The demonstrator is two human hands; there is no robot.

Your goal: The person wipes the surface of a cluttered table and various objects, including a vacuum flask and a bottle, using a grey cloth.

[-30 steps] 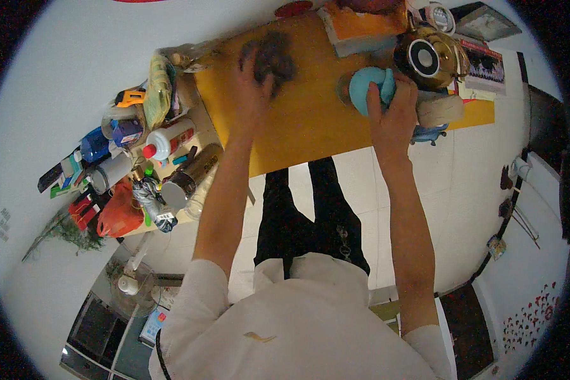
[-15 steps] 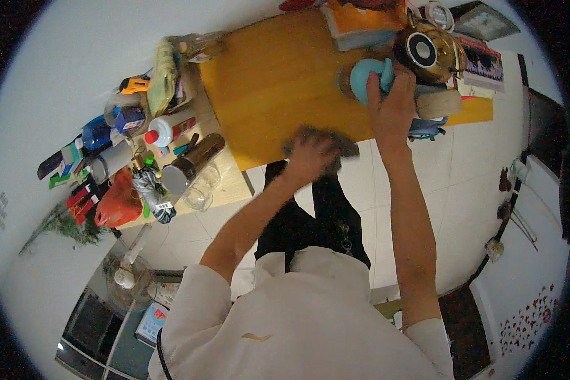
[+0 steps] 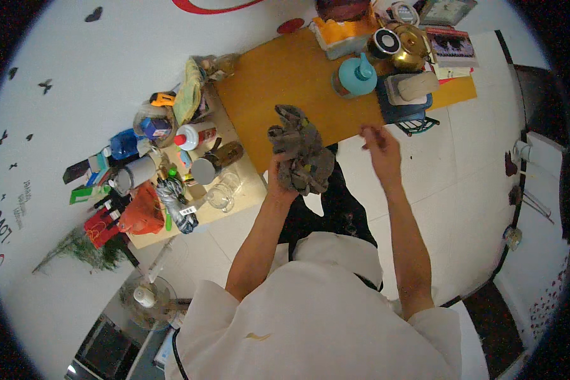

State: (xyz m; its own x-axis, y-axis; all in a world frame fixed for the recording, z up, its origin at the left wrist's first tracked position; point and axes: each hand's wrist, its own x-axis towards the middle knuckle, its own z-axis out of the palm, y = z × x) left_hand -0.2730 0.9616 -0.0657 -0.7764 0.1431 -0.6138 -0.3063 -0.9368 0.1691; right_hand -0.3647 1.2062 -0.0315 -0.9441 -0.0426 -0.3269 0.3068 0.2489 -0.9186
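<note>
My left hand (image 3: 282,180) is closed round a crumpled grey-brown cloth (image 3: 304,155) with small yellow-green patches, held up over the front edge of the yellow-brown table (image 3: 266,79). My right hand (image 3: 384,152) is just past the table's front edge, to the right of the cloth. Its fingers are bent, with a gap between thumb and fingertips, and nothing shows in them. A round bottle with a teal pump-like top (image 3: 356,77) stands on the table beyond my right hand, touched by neither hand.
At the back right are a golden kettle (image 3: 410,47), a tissue pack (image 3: 342,38) and a dark blue container (image 3: 404,104) with a beige block on it. Jars, bottles, an umbrella and a red bag (image 3: 142,212) crowd the pale side table (image 3: 250,190). A fan (image 3: 145,296) stands lower left.
My right hand has let go of the teal-topped bottle and come back toward me. My left hand has lifted the cloth from the table's front edge. The view has shifted.
</note>
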